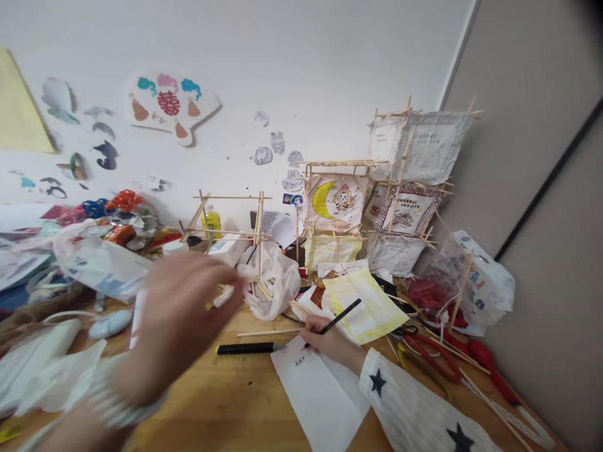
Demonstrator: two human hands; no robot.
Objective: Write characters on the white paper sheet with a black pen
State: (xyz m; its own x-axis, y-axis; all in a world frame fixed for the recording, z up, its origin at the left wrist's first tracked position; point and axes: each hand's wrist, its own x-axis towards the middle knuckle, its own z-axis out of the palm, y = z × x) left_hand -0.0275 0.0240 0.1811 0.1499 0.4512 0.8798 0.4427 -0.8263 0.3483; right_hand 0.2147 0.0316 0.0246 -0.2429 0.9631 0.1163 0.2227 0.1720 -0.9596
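Observation:
My right hand is closed around a slim black pencil, its tip at the top part of a white sheet of paper. A few small handwritten marks show near the tip. Raised over the table at left, my left hand is blurred; its thumb and fingers are apart and I see nothing between them. A black marker with a yellow end lies just left of the sheet. Behind my right hand is a paper with a yellow painted border.
Wooden-stick frames with drawn panels stand against the wall; a bare stick frame is left of them. Red-handled scissors and loose sticks lie at right. Plastic bags and a computer mouse are at left.

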